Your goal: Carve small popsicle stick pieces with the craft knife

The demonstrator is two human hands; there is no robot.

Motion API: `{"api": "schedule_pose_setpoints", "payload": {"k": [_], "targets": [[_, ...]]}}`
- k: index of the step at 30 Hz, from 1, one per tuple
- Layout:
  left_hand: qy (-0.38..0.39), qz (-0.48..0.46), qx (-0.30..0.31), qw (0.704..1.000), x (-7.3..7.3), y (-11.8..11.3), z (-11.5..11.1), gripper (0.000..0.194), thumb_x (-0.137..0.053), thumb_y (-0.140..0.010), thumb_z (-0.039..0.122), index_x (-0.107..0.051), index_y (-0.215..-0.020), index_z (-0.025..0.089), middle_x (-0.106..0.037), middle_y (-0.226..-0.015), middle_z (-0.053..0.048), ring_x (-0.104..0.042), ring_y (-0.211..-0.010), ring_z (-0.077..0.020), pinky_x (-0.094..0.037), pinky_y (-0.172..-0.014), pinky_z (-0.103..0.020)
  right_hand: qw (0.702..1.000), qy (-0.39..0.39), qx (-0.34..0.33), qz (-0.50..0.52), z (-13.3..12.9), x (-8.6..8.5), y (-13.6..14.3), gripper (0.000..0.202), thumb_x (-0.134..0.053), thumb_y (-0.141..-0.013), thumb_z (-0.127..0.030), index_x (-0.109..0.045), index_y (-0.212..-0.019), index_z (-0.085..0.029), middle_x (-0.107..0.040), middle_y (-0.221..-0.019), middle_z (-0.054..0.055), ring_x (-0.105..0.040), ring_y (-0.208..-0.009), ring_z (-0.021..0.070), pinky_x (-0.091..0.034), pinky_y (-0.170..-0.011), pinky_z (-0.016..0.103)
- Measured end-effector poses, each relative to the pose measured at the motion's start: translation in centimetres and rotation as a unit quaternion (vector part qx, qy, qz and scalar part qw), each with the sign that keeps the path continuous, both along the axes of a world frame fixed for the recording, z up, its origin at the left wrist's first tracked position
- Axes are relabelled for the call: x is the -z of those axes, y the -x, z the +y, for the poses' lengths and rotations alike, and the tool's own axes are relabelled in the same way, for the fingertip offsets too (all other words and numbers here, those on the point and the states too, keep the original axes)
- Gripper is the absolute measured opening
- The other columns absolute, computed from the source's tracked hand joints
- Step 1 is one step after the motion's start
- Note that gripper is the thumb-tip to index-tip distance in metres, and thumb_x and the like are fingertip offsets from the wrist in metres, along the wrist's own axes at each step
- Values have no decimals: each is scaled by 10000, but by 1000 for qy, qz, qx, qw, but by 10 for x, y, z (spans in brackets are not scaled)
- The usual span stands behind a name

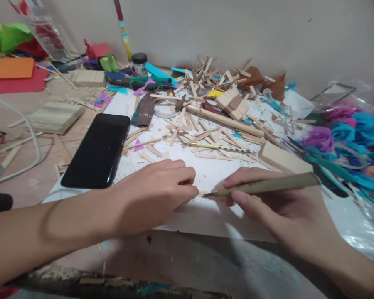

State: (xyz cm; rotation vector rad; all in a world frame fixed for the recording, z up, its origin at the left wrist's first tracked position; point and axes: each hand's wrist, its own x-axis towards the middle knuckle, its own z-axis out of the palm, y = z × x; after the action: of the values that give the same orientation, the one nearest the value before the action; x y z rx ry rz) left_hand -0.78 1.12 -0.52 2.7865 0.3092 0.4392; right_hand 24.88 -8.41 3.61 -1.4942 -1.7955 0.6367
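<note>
Both forearms reach in over the white sheet. Left hand presses down, fingers curled on a small wood piece (mostly hidden). Right hand grips a craft knife, blade tip touching that piece; a phone lies left.

Both forearms reach in from the near edge, bare to the wrist. The left hand lies knuckles up, fingers curled under and bunched at their tips, pressing down flat. The right hand comes in from the other side, its grip closed in a pen-like pinch between thumb and forefinger, wrist low. The two sets of fingertips sit near each other, not quite touching.
</note>
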Motion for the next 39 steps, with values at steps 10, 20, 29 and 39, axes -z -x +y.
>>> {"api": "schedule_pose_setpoints", "payload": {"k": [10, 20, 29, 39], "targets": [[-3, 1, -1, 1000, 0, 0, -1, 226, -573, -1055, 47, -697, -914, 173, -602, -977, -25, -513, -866, -194, -399, -794, -350, 999, -11, -41, -28, 3, -1, 0, 155, -740, -956, -198, -816, -948, -332, -860, -894, -14, -802, -787, 214, -634, -710, 340], [-9, 13, -2, 1000, -4, 1, -1, 262, -562, -997, -14, -747, -952, 167, -669, -1011, -44, -562, -914, -201, -440, -820, -331, 998, -24, -36, -44, 1, -2, 1, 156, -752, -949, -199, -815, -953, -342, -864, -910, 8, -806, -807, 258, -653, -710, 386], [30, -22, 14, 999, -1, 0, 1, 277, -549, -1031, 0, -770, -950, 145, -679, -1004, -48, -589, -921, -195, -452, -800, -316, 993, 4, -57, -104, -7, -13, 17, 261, -692, -1072, -306, -803, -835, -308, -875, -885, 20, -814, -749, 242, -591, -520, 320], [13, -1, 11, 1000, -3, -2, 1, 266, -576, -987, -19, -781, -957, 148, -689, -1003, -65, -583, -908, -217, -435, -780, -335, 988, 10, -95, -118, 7, -23, 19, 238, -703, -1023, -275, -838, -827, -283, -888, -854, 36, -831, -706, 271, -631, -493, 333]]}}
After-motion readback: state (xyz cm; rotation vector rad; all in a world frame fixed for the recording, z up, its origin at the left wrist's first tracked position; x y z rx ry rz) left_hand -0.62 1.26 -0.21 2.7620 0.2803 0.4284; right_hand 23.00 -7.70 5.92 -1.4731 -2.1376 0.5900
